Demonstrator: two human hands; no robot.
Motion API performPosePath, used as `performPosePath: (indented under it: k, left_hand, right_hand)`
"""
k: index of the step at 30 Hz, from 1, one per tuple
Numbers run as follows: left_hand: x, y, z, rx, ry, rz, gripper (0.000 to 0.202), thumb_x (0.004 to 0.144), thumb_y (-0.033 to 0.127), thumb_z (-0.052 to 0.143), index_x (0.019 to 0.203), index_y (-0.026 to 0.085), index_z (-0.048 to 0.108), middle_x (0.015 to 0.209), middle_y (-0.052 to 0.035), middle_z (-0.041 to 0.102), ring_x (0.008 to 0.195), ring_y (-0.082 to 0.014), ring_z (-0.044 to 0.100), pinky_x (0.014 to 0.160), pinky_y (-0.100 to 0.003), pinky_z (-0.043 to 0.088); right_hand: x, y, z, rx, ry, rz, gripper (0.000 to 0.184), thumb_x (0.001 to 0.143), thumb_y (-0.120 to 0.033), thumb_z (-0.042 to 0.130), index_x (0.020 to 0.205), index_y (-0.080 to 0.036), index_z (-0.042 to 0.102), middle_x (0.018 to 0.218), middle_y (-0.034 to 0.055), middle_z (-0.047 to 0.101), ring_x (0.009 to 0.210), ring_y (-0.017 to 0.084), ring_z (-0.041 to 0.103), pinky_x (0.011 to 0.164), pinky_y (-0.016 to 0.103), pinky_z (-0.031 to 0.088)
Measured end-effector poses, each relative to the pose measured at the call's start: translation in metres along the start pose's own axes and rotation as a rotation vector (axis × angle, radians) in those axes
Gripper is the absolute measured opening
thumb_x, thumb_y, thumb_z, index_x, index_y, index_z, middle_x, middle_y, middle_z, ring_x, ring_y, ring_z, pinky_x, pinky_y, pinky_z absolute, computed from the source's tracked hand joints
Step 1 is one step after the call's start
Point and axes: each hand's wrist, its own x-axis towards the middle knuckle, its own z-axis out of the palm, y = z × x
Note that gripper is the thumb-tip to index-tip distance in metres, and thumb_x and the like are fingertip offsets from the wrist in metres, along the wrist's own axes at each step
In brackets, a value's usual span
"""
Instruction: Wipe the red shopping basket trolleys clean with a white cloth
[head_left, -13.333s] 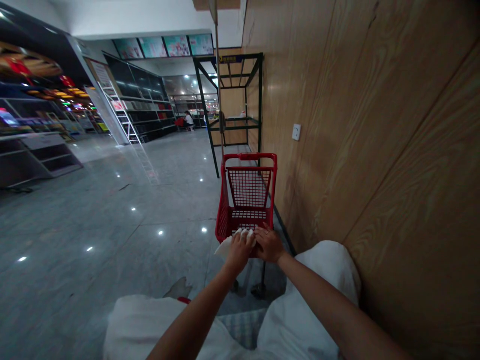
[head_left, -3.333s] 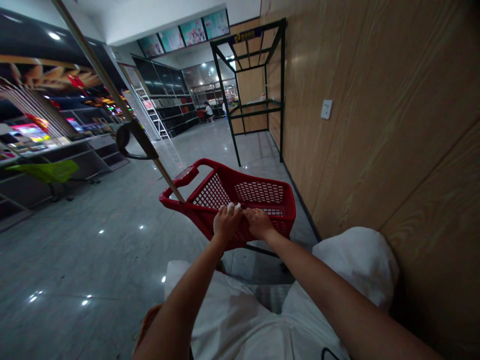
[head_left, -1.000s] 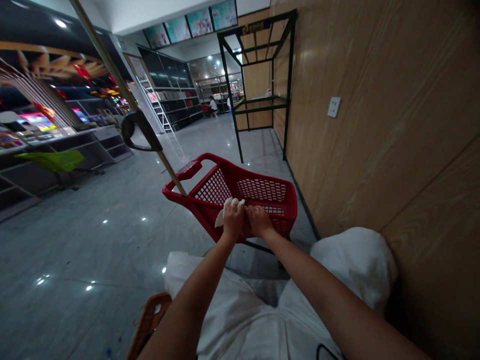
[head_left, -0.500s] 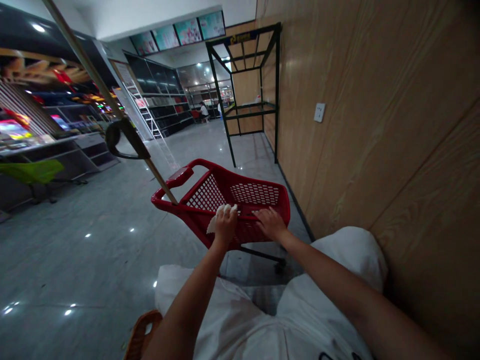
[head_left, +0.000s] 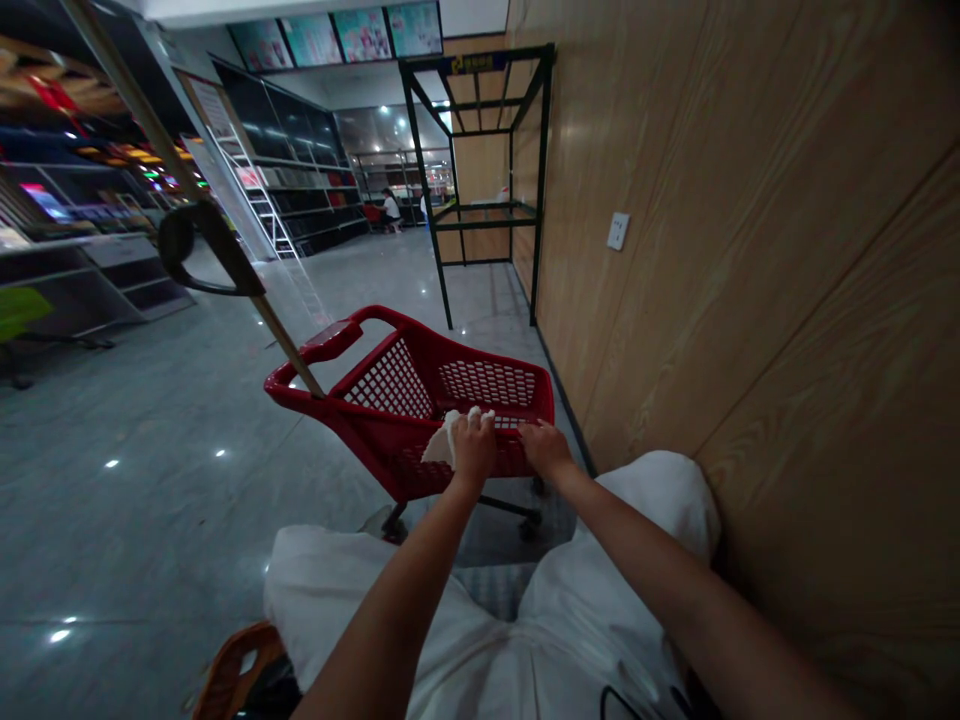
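Note:
A red plastic shopping cart (head_left: 360, 420) with latticed sides stands in front of my knees. My left hand (head_left: 474, 447) is closed on a white cloth (head_left: 441, 445) and presses it over the cart's near rim. Part of the cloth hangs down to the left of the fingers. Just to the right, my right hand (head_left: 546, 448) grips the same rim, fingers bent over its top edge. A wooden pole (head_left: 281, 325) with a dark handle-like piece (head_left: 217, 250) on it rises from the handle end of the cart and leans up to the left.
A wood-panelled wall (head_left: 675, 250) with a socket (head_left: 618, 231) runs close on the right. Beyond the cart stands a dark metal rack (head_left: 538, 200). An orange basket (head_left: 232, 665) sits by my left leg. Farther back are a ladder (head_left: 262, 205), shelves and a person (head_left: 391, 210).
My left hand has slid right along the rim with the cloth, closer to my right hand. The view has turned slightly, so the cart appears farther left.

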Motion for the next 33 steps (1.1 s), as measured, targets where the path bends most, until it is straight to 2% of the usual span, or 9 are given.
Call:
performPosePath:
  k: [7, 11, 14, 17, 20, 23, 26, 30, 33]
  left_hand:
    - [0.006, -0.047, -0.020, -0.079, -0.106, 0.165, 0.027, 0.092, 0.026, 0.040, 0.108, 0.026, 0.062, 0.110, -0.0054, 0.063, 0.098, -0.0186, 0.056, 0.086, -0.037, 0.039]
    - [0.012, -0.073, -0.025, -0.126, -0.121, 0.177, 0.028, 0.091, 0.024, 0.041, 0.106, 0.026, 0.064, 0.109, -0.0047, 0.064, 0.096, -0.0166, 0.057, 0.087, -0.036, 0.040]
    - [0.017, -0.084, -0.025, -0.161, -0.126, 0.165, 0.028, 0.090, 0.022, 0.041, 0.104, 0.026, 0.065, 0.108, -0.0038, 0.064, 0.097, -0.0167, 0.056, 0.088, -0.036, 0.041]
    - [0.019, -0.087, -0.024, -0.199, -0.119, 0.139, 0.030, 0.090, 0.022, 0.040, 0.106, 0.027, 0.065, 0.108, -0.0034, 0.065, 0.097, -0.0176, 0.055, 0.091, -0.039, 0.040]
    - [0.020, -0.083, -0.022, -0.243, -0.114, 0.112, 0.031, 0.091, 0.022, 0.039, 0.109, 0.027, 0.064, 0.111, -0.0035, 0.064, 0.101, -0.0186, 0.053, 0.095, -0.041, 0.038]
    - [0.017, -0.069, -0.022, -0.281, -0.104, 0.099, 0.031, 0.091, 0.020, 0.038, 0.109, 0.026, 0.063, 0.113, -0.0034, 0.063, 0.105, -0.0183, 0.052, 0.099, -0.042, 0.035]
    - [0.009, -0.047, -0.024, -0.284, -0.076, 0.075, 0.030, 0.092, 0.021, 0.038, 0.109, 0.026, 0.061, 0.115, -0.0032, 0.061, 0.108, -0.0185, 0.050, 0.099, -0.043, 0.036]
    - [-0.007, -0.017, -0.027, -0.235, 0.000, -0.005, 0.029, 0.093, 0.021, 0.037, 0.108, 0.025, 0.061, 0.114, -0.0039, 0.061, 0.106, -0.0198, 0.050, 0.098, -0.043, 0.037]
    - [-0.018, -0.006, -0.027, -0.207, 0.044, -0.023, 0.027, 0.092, 0.020, 0.038, 0.108, 0.024, 0.060, 0.112, -0.0043, 0.062, 0.107, -0.0201, 0.050, 0.099, -0.043, 0.036]
  right_hand:
    - [-0.007, -0.046, 0.002, 0.015, -0.008, 0.086, 0.026, 0.094, -0.022, 0.035, 0.099, -0.017, 0.060, 0.089, 0.0104, 0.070, 0.084, 0.021, 0.064, 0.085, 0.034, 0.045]
    - [-0.008, -0.072, 0.003, 0.094, -0.018, 0.024, 0.028, 0.092, -0.028, 0.044, 0.113, -0.013, 0.055, 0.098, 0.0137, 0.067, 0.090, 0.023, 0.063, 0.082, 0.036, 0.046]
    - [-0.003, -0.060, 0.001, 0.210, -0.017, -0.199, 0.048, 0.087, -0.037, 0.053, 0.128, -0.012, 0.046, 0.116, 0.0144, 0.062, 0.105, 0.022, 0.058, 0.092, 0.038, 0.042]
    - [0.007, -0.016, -0.004, 0.234, 0.011, -0.373, 0.070, 0.074, -0.048, 0.066, 0.133, -0.016, 0.043, 0.133, 0.0131, 0.051, 0.126, 0.025, 0.042, 0.107, 0.045, 0.026]
    - [0.014, 0.035, -0.008, 0.168, -0.021, -0.362, 0.074, 0.067, -0.048, 0.071, 0.131, -0.020, 0.047, 0.137, 0.0118, 0.047, 0.131, 0.027, 0.035, 0.110, 0.050, 0.018]
    - [0.013, 0.063, -0.009, 0.095, -0.125, -0.305, 0.051, 0.078, -0.042, 0.063, 0.124, -0.021, 0.054, 0.123, 0.0094, 0.060, 0.118, 0.023, 0.050, 0.109, 0.048, 0.018]
    - [0.007, 0.065, -0.008, 0.036, -0.190, -0.269, 0.044, 0.082, -0.041, 0.060, 0.120, -0.020, 0.057, 0.110, 0.0082, 0.066, 0.105, 0.021, 0.058, 0.104, 0.042, 0.026]
    - [0.000, 0.047, -0.010, -0.029, -0.199, -0.204, 0.045, 0.081, -0.047, 0.060, 0.118, -0.021, 0.058, 0.105, 0.0091, 0.067, 0.100, 0.022, 0.059, 0.092, 0.035, 0.037]
    - [-0.003, 0.032, -0.014, -0.045, -0.171, -0.159, 0.044, 0.082, -0.052, 0.057, 0.113, -0.021, 0.060, 0.099, 0.0087, 0.068, 0.096, 0.022, 0.060, 0.088, 0.034, 0.038]
